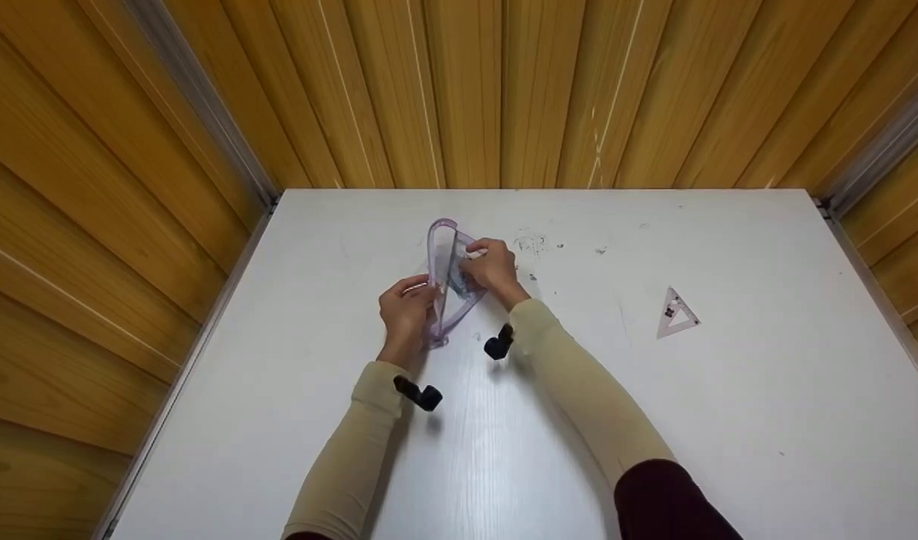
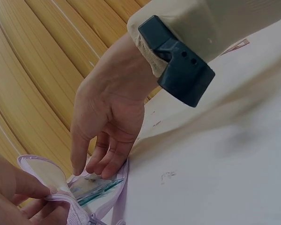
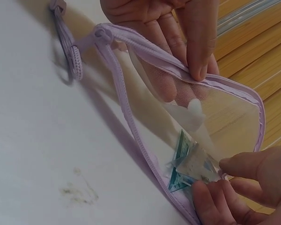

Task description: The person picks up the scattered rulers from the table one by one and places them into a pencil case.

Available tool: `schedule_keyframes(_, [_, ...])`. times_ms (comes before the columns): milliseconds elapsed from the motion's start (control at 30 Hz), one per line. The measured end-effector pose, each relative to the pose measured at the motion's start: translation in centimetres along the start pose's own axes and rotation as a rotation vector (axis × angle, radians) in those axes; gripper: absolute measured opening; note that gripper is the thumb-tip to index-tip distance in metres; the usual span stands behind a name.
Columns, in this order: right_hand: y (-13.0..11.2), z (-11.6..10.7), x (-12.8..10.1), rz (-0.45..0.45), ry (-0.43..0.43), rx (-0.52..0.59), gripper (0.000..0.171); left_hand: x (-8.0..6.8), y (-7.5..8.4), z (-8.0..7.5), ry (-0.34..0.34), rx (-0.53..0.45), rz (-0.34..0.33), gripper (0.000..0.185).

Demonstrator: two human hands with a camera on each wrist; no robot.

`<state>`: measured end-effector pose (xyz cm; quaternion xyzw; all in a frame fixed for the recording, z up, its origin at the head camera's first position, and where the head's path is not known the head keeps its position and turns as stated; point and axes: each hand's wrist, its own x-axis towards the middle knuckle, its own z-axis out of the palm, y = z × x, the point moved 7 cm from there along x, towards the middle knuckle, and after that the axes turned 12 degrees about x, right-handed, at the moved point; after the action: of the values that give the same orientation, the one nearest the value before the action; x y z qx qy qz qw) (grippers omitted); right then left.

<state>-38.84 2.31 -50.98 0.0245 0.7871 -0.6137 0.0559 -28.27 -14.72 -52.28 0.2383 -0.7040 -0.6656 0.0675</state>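
Note:
A lilac-edged mesh zip pouch (image 1: 436, 289) stands with its mouth spread apart on the white table. My left hand (image 1: 408, 311) pinches one zip edge, its thumb on one side of the mesh and fingertips on the other. Reaching in at the opposite edge, my right hand (image 1: 493, 266) has thumb and curled fingers around the end of a clear plastic packet (image 3: 196, 164). A teal set square (image 3: 179, 161) shows beside the packet inside the mouth. The zip slider (image 3: 102, 33) sits at the near end, its pull cord hanging loose.
A clear set square (image 1: 677, 315) with a triangular cut-out lies on the white table (image 1: 729, 420), well right of the hands. Dark smudges (image 1: 532, 244) mark the tabletop beyond the right hand. Wood-look panels (image 1: 466, 90) rise behind and at both sides.

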Motion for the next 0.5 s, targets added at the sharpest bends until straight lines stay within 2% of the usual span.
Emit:
schedule_keyframes(267, [-0.62,0.13,-0.20,-0.014,-0.101,0.087,0.041,0.11,0.04,-0.10,0.000,-0.013,-0.004,0.025])
schedule_keyframes(500, [-0.73,0.12,-0.55,-0.035,-0.194,0.099,0.051,0.05,-0.08,-0.07,-0.009,-0.021,-0.022,0.022])
